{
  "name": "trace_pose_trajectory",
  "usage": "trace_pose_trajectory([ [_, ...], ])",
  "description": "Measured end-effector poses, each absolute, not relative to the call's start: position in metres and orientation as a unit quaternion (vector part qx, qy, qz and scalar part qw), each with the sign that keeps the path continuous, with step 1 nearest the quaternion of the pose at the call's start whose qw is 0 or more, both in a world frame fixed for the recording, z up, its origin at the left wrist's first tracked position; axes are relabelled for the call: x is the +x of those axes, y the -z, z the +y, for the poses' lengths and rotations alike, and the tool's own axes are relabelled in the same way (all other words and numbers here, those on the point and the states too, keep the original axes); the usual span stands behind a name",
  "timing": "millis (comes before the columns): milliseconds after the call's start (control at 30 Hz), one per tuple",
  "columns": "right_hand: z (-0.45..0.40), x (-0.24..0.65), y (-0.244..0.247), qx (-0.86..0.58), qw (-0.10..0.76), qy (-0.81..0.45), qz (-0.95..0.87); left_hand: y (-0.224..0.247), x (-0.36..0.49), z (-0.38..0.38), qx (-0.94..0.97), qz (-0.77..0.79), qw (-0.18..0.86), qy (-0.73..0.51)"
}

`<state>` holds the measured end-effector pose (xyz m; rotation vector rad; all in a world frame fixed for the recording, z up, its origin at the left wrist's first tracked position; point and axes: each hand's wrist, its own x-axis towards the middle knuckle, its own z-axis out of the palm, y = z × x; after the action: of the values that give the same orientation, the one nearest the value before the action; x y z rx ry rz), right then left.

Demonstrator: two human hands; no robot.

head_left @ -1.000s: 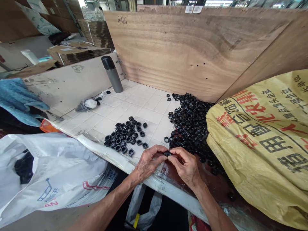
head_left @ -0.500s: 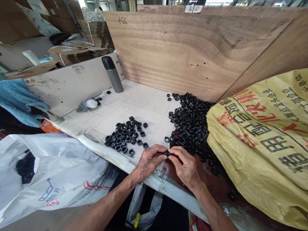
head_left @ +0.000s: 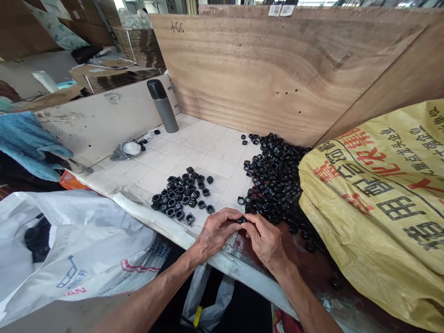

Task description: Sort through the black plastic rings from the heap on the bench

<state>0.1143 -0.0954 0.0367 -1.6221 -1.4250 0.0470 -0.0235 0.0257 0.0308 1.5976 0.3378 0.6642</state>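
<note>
Between the fingertips of both hands is one small black plastic cap [head_left: 242, 220], mostly covered by the fingers. My left hand [head_left: 217, 231] pinches it from the left, thumb and forefinger closed on it. From the right, my right hand [head_left: 264, 238] grips the same piece between thumb and fingers. Just beyond the hands, a large heap of similar black caps [head_left: 277, 175] spreads toward the back board. A smaller group of black caps [head_left: 182, 192] lies on the white tiled tabletop [head_left: 211, 150] to the left, many with their round openings facing up.
A yellow woven sack [head_left: 374, 208] leans in on the right beside the heap. At the back left stands a grey flask [head_left: 165, 111], near a clear plastic bag [head_left: 125, 150]. A wooden board [head_left: 277, 69] walls the back. A white sack [head_left: 86, 240] hangs at the front left.
The right hand's fingers have shifted slightly around the black cap. Both hands otherwise keep their place, and the piles look the same.
</note>
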Motion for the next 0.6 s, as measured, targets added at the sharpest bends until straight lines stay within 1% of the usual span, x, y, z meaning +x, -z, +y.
trace_pose_trajectory([
  [100,-0.096,0.114,-0.034,-0.694,0.420,-0.005,-0.585,-0.031,-0.023,0.026,0.726,0.125,0.615,-0.280],
  [200,-0.098,0.115,-0.033,-0.719,0.384,0.011,-0.579,-0.036,-0.023,0.026,0.730,0.118,0.624,-0.253],
  [300,-0.100,0.114,-0.038,-0.719,0.419,-0.009,-0.555,-0.040,-0.024,0.025,0.702,0.144,0.657,-0.233],
  [367,-0.100,0.113,-0.044,-0.694,0.456,-0.040,-0.556,-0.043,-0.024,0.025,0.649,0.178,0.704,-0.227],
  [433,-0.101,0.113,-0.048,-0.665,0.474,-0.060,-0.575,-0.044,-0.024,0.025,0.601,0.199,0.742,-0.223],
  [500,-0.100,0.114,-0.048,-0.659,0.472,-0.060,-0.583,-0.046,-0.024,0.025,0.593,0.197,0.748,-0.223],
  [600,-0.100,0.116,-0.043,-0.690,0.443,-0.044,-0.571,-0.047,-0.024,0.024,0.617,0.184,0.731,-0.226],
])
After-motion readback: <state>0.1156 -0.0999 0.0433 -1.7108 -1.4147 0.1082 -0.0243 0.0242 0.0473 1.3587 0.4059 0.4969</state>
